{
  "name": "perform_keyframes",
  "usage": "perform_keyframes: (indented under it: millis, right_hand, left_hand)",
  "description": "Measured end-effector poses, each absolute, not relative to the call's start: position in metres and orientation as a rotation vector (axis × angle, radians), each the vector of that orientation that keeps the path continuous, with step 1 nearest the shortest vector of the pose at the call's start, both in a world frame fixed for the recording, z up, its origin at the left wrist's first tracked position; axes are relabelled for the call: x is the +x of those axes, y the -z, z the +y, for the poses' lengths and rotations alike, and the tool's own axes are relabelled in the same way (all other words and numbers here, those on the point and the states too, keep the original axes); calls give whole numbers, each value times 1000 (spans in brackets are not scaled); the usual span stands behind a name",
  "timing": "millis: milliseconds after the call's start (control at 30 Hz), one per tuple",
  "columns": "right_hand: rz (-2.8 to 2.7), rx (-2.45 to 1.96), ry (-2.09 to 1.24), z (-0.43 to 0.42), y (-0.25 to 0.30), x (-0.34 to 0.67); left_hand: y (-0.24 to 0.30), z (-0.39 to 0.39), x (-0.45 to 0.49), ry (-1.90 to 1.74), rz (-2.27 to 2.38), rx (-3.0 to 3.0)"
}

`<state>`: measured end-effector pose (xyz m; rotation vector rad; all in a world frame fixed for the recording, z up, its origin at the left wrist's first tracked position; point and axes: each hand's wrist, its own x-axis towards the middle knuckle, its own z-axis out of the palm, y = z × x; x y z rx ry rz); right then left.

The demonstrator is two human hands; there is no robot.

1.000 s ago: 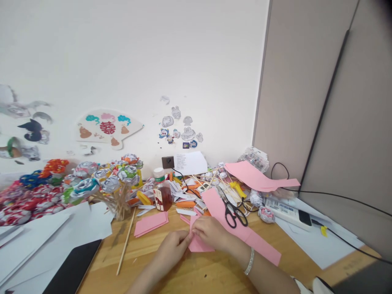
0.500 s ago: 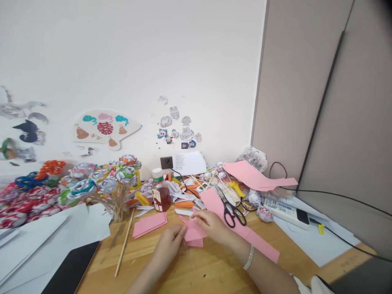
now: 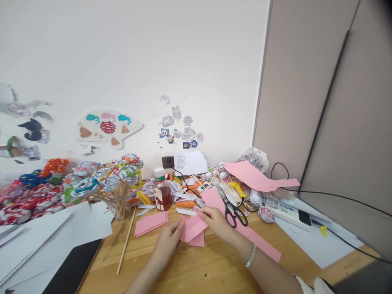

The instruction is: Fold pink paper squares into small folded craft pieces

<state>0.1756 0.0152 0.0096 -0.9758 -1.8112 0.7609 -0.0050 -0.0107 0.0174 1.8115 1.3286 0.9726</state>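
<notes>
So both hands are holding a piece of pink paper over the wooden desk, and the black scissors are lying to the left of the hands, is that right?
Not quite. In the head view the left hand and right hand do hold the pink paper over the wooden desk, but the black scissors lie to the right of the hands, not the left.

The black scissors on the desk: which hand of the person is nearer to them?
Right. The right hand lies just left of the scissors, holding the pink paper piece. The left hand holds the paper's other side, farther left.
</notes>
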Motion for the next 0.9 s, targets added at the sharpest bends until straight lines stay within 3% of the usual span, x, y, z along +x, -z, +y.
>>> perform_keyframes:
  millis: [467, 667, 900]
  right_hand:
    - [-1693, -764, -1287, 12, -6, 164]
    - [-1661, -996, -966, 13, 0, 162]
    - [-2059, -1062, -607, -4, -10, 162]
  left_hand:
    - [-18, -9, -8, -1242, 1391, 1684]
    - [-17, -18, 1, -1078, 1243, 1841]
    - [-25, -27, 2, -1144, 1350, 1950]
